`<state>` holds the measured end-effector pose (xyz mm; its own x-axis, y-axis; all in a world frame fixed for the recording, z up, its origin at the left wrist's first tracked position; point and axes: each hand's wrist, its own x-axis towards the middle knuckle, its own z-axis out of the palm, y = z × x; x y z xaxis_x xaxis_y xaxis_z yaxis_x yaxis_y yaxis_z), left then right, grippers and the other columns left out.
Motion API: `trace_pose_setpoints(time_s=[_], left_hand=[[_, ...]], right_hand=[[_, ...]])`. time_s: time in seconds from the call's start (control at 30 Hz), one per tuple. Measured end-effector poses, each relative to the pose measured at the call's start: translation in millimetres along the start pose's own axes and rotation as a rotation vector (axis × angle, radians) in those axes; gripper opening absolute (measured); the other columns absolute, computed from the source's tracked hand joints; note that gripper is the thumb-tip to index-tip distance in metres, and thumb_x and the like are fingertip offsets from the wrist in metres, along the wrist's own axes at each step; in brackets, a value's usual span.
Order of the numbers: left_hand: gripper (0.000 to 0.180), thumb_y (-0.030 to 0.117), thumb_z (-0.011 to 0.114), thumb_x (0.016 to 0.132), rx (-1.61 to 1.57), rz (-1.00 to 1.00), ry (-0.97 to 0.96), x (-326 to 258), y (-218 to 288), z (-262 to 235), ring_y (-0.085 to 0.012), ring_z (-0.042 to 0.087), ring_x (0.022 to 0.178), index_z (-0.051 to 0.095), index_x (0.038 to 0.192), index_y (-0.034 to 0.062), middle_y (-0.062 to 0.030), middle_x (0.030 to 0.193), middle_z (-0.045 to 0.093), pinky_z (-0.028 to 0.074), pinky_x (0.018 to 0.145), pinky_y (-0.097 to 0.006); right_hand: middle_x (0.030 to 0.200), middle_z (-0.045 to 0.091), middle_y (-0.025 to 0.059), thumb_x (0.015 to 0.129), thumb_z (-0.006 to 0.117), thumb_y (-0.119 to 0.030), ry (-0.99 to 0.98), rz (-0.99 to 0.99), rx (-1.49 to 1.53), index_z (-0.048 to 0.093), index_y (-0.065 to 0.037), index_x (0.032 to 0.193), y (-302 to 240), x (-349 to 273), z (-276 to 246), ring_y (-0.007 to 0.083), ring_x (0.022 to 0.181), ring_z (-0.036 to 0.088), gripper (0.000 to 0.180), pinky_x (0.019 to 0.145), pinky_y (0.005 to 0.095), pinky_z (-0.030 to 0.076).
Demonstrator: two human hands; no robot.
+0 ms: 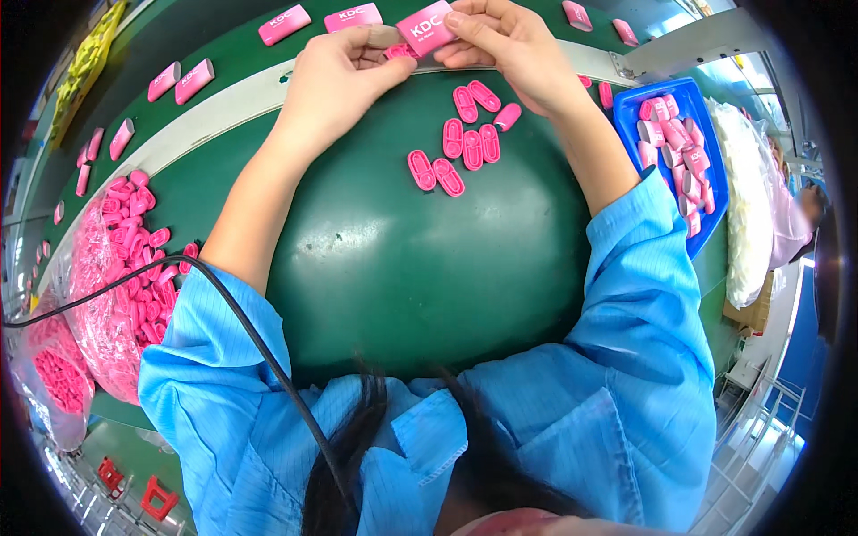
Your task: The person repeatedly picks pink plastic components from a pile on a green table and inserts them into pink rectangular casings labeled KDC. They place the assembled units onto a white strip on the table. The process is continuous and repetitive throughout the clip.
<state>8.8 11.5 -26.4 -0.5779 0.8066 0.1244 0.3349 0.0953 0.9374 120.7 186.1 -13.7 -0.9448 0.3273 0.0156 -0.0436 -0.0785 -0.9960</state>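
At the far edge of the green table, my right hand (518, 54) grips a flat pink case (425, 29) with white print, thumb on its face. Close against the case's lower left side, my left hand (335, 85) pinches a small bright pink oval cap (402, 51). The two parts meet or nearly meet; whether the cap sits inside the case I cannot tell. Below my hands, several pink oval caps (472, 150) lie loose on the table, most with their hollow side up.
A torn clear bag (80, 259) spills a heap of pink caps (147, 268) at the left. To the right, a blue tray (708, 234) holds many pink cases. Beyond a pale rail (223, 112), more cases (284, 24) stand on a green surface. A black cable (234, 308) crosses my left sleeve.
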Motion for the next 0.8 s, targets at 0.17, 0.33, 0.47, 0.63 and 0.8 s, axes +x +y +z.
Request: trace_pose_setpoints(time_s=[0.17, 0.33, 0.47, 0.63, 0.8], left_hand=[[0.028, 0.014, 0.072, 0.081, -0.406, -0.079, 0.044, 4, -3, -6, -0.0072, 0.058, 0.08, 0.066, 0.106, 0.003, -0.0012, 0.09, 0.066, 0.046, 0.072, -0.023], [0.025, 0.017, 0.069, 0.085, -0.366, -0.037, 0.042, 10, -8, -10, -0.0105, 0.064, 0.088, 0.066, 0.104, 0.0, -0.0044, 0.093, 0.067, 0.052, 0.078, -0.024], [0.041, 0.009, 0.063, 0.085, -0.458, -0.042, 0.066, 6, -9, 2, -0.0367, 0.066, 0.079, 0.052, 0.122, -0.0049, -0.0253, 0.094, 0.064, 0.054, 0.072, -0.035], [0.035, 0.013, 0.066, 0.088, -0.298, 0.016, 0.04, 5, -1, -3, -0.0151, 0.067, 0.088, 0.06, 0.116, -0.0068, -0.0126, 0.1, 0.068, 0.055, 0.078, -0.024], [0.037, 0.013, 0.067, 0.086, -0.201, 0.046, 0.024, 2, 3, -4, -0.0156, 0.068, 0.085, 0.06, 0.118, -0.0054, -0.0119, 0.097, 0.069, 0.056, 0.078, -0.025]], right_hand=[[0.093, 0.067, 0.009, 0.089, 0.063, -0.008, -0.072, 0.017, 0.154, 0.05, 0.001, 0.127, 5, -2, -3, 0.0119, 0.08, 0.065, 0.04, 0.072, 0.0235, 0.054], [0.097, 0.067, 0.0091, 0.088, 0.064, -0.006, -0.04, -0.015, 0.074, 0.059, 0.002, 0.11, 0, -1, -5, 0.0118, 0.082, 0.065, 0.024, 0.074, 0.0228, 0.053], [0.098, 0.067, 0.0098, 0.088, 0.063, -0.005, -0.088, 0.002, 0.013, 0.057, 0.002, 0.108, 6, -2, -1, 0.0123, 0.083, 0.065, 0.022, 0.075, 0.0231, 0.053], [0.101, 0.066, 0.0113, 0.088, 0.062, -0.003, -0.111, 0.033, 0.107, 0.055, 0.002, 0.109, 6, -1, 0, 0.0142, 0.086, 0.065, 0.022, 0.077, 0.0241, 0.054], [0.102, 0.066, 0.0124, 0.088, 0.062, -0.001, -0.12, -0.012, 0.053, 0.055, 0.003, 0.109, 8, -4, -2, 0.015, 0.088, 0.065, 0.023, 0.078, 0.0248, 0.054]])
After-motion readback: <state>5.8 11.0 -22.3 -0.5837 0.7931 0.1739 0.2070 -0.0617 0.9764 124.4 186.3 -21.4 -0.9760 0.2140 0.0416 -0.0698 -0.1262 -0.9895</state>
